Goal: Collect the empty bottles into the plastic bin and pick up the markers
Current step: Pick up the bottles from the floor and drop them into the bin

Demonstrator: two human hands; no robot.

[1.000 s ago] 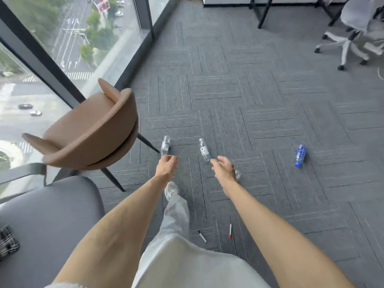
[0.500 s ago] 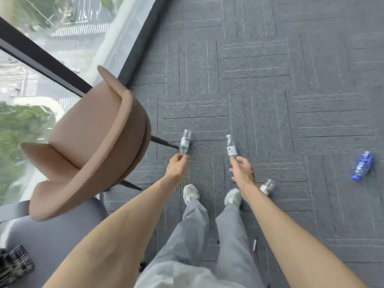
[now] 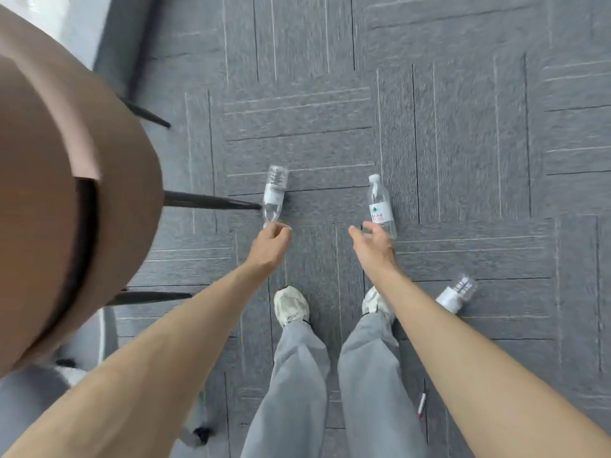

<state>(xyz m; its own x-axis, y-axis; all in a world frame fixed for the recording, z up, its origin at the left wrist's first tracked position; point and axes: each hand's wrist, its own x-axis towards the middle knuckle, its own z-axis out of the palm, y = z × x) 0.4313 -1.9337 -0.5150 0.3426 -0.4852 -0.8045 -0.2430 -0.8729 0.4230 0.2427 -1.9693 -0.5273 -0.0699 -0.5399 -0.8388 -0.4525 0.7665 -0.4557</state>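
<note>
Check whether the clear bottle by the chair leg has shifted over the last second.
No. The clear bottle still lies beside the chair leg tip, as before; the left hand is now at its near end.

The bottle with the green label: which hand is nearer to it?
Right. The right hand is at the near end of the green-label bottle; the left hand is farther left, at the neck of the other bottle.

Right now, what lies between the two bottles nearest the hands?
Only bare grey carpet, in the head view, separates the clear bottle by the chair leg from the labelled bottle.
</note>
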